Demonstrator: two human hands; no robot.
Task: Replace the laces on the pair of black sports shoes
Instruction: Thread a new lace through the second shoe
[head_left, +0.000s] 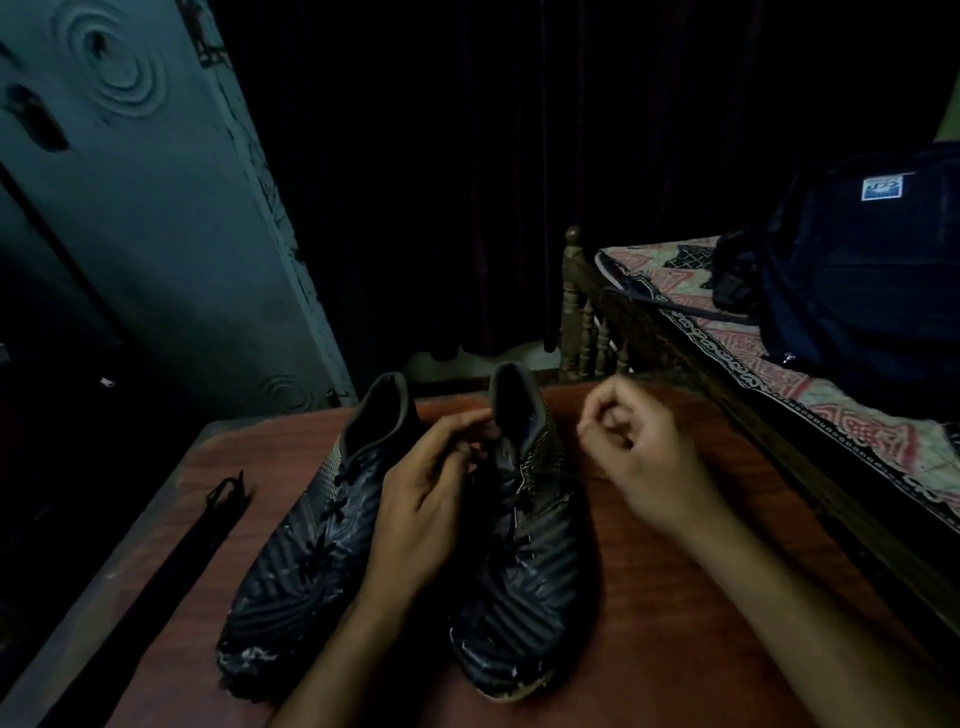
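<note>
Pinching at the top of the lacing on the right-hand shoe (524, 525), left hand (426, 499) lying across the gap between the two shoes, fingers (467, 426) curled in toward the collar and seemingly nipping the dark lace (514, 499) near the uppermost eyelets, though too dim to tell exactly what sits between fingertips. Hovering just to the right of that same shoe, right hand (639, 457) raised off the tabletop, fingers curled into a loose fist with thumb and forefinger pressed together as if nipping something thin; cannot tell whether a lace end sits in that pinch. Standing side by side on the reddish-brown table (727, 597), both black shoes, toes toward the near edge and openings toward the far edge, scuffed pale at the toe tips. Still laced, the left-hand shoe (311, 535), touched by neither hand. Lying well to the left on the table near its edge, a bundle of long black laces (171, 566), stretched lengthwise and apart from the shoes. Beyond the table on the right, a wooden bed (587, 312) with a patterned sheet (779, 374) and a dark backpack (857, 270) resting on it. Rising at the left, a pale carved door (145, 182); behind everything, a dark curtain (467, 182).
</note>
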